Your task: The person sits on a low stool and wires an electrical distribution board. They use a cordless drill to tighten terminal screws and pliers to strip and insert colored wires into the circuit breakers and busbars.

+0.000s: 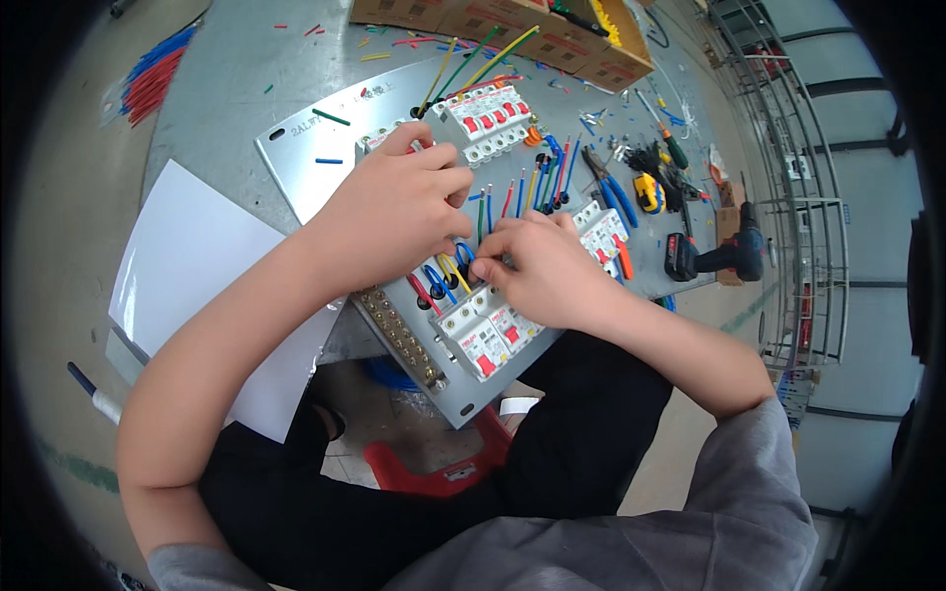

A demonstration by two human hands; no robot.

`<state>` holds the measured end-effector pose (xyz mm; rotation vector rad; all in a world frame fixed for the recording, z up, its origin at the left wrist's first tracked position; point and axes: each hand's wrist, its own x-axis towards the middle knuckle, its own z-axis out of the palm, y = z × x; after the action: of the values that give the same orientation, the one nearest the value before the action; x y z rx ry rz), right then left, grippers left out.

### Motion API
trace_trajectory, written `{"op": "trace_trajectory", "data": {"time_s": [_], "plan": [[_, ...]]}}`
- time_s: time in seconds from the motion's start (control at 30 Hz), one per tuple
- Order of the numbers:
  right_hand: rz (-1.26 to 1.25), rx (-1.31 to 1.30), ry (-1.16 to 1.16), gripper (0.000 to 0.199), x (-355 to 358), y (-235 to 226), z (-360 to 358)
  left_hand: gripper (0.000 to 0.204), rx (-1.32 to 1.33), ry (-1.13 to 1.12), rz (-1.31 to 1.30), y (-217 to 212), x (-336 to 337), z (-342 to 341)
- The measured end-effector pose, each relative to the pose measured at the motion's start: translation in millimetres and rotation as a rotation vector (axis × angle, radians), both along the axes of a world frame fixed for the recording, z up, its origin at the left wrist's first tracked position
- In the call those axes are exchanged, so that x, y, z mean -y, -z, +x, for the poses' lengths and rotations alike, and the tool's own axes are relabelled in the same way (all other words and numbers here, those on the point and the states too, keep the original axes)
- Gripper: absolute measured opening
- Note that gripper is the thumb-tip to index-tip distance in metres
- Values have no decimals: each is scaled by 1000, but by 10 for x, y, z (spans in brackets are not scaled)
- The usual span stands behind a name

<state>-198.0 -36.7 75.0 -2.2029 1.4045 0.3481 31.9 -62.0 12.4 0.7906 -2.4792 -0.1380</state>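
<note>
A metal panel point(296, 128) lies tilted over my lap and the table edge, carrying two rows of white circuit breakers with red switches. My left hand point(409, 202) is curled over the middle of the panel, by the far row of breakers point(483, 123); whatever its fingers grip is hidden. My right hand point(547, 271) reaches over the near row of breakers point(483, 340), thumb and fingers pinched on a blue wire point(464, 253). Beside it, short red, blue and yellow wires point(448, 271) bend out of holes in the panel. A brass terminal strip point(402, 338) runs along the left edge.
Blue-handled pliers point(613, 192), a yellow tape measure point(649, 193), a screwdriver point(673, 148) and a cordless drill point(724, 254) lie right of the panel. An open cardboard box point(512, 34) stands behind. White sheet point(197, 286) at left; red stool point(443, 468) below.
</note>
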Motion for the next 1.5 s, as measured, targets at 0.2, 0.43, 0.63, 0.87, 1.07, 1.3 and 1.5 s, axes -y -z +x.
{"op": "trace_trajectory", "data": {"time_s": [0.2, 0.43, 0.63, 0.87, 1.07, 1.3, 1.5], "plan": [[-77, -22, 104, 19, -13, 126, 155, 9, -5, -66, -52, 44, -47, -59], [-80, -59, 212, 23, -67, 148, 177, 8, -50, -181, -57, 304, -243, -195], [-29, -68, 337, 26, -62, 149, 240, 11, 52, -257, -84, 272, -228, -217], [105, 14, 451, 33, 170, 423, 75, 5, 123, -262, -26, 208, -132, -266], [131, 32, 523, 40, 228, 456, 97, 5, 55, -206, 27, 250, -113, -173], [447, 235, 687, 19, 411, 193, 323, 3, -20, -216, 8, 282, -98, -210], [529, 100, 679, 12, 518, 152, 401, 3, -26, -220, 70, 262, -124, -191]]}}
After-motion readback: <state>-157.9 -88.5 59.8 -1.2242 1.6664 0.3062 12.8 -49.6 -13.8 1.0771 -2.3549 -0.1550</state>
